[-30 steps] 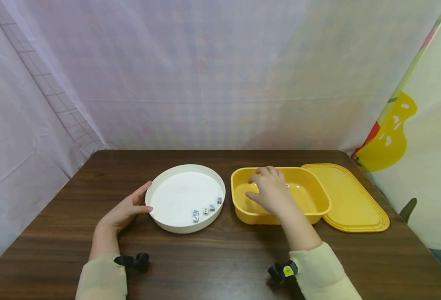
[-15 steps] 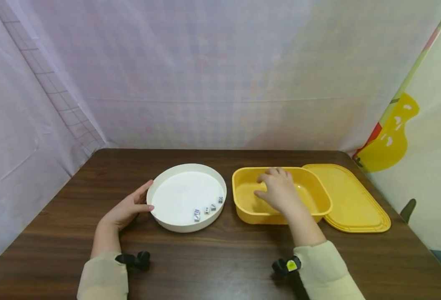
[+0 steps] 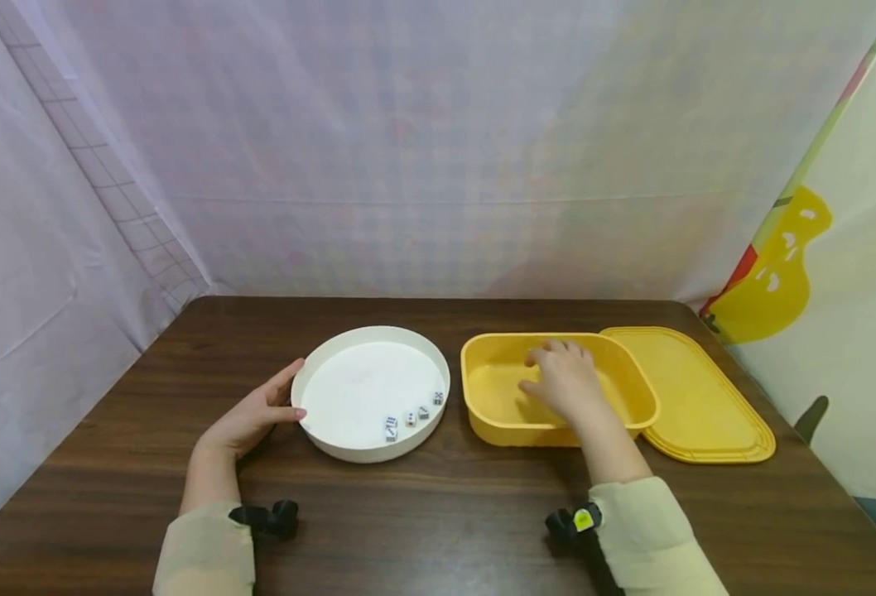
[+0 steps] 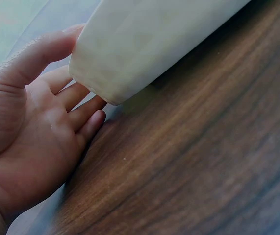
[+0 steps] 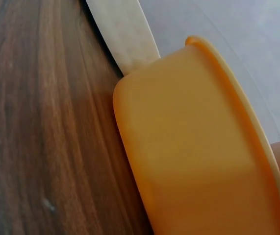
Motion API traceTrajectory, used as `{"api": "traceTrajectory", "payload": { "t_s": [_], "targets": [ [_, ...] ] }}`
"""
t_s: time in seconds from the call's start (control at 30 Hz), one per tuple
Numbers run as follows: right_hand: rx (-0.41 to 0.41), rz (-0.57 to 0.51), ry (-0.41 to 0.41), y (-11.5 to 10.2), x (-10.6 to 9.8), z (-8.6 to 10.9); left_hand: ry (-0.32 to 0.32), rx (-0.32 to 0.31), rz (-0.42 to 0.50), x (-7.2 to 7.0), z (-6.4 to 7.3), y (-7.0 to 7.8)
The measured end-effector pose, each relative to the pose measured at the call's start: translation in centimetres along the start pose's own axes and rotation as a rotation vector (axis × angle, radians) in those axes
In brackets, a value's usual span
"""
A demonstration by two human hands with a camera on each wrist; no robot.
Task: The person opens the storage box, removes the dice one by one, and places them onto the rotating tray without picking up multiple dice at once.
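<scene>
My left hand (image 3: 247,418) holds the left side of a white round tray (image 3: 359,381), thumb at its rim and fingers along its outer wall. In the left wrist view the hand (image 4: 41,117) shows its palm, thumb tip against the tray wall (image 4: 135,49). Several small white dice (image 3: 411,420) lie inside the tray near its front right wall. My right hand (image 3: 568,385) reaches down into a yellow tub (image 3: 493,432), thumb and forefinger bent and apart, with nothing visible between them. In the right wrist view the tub wall (image 5: 189,142) hides most of that hand.
A yellow lid (image 3: 699,397) lies at the right, partly behind the tub. The dark wooden table (image 3: 408,530) carries everything. White cloth (image 3: 408,149) hangs behind the table's back edge. A black wrist camera is strapped at each sleeve.
My right hand has moved to the right and slightly nearer within the tub. A small thing seen beside it on the tub floor earlier is out of sight now. The left hand stays at the tray.
</scene>
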State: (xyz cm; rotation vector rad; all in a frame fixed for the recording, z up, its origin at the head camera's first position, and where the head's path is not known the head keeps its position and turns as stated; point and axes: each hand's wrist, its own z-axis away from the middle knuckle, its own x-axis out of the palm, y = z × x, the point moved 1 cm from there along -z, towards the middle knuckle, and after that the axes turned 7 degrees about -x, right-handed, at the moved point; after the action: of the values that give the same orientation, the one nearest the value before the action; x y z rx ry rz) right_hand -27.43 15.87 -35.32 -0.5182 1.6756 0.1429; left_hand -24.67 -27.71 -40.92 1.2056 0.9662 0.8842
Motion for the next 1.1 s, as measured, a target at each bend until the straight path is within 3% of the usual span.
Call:
{"api": "traceTrajectory", "payload": {
  "t_s": [1.1],
  "targets": [
    [0.15,0.004,-0.008,4.0,-0.4,0.7,0.009,-0.013,-0.003,0.1,0.0,-0.1]
  ]
}}
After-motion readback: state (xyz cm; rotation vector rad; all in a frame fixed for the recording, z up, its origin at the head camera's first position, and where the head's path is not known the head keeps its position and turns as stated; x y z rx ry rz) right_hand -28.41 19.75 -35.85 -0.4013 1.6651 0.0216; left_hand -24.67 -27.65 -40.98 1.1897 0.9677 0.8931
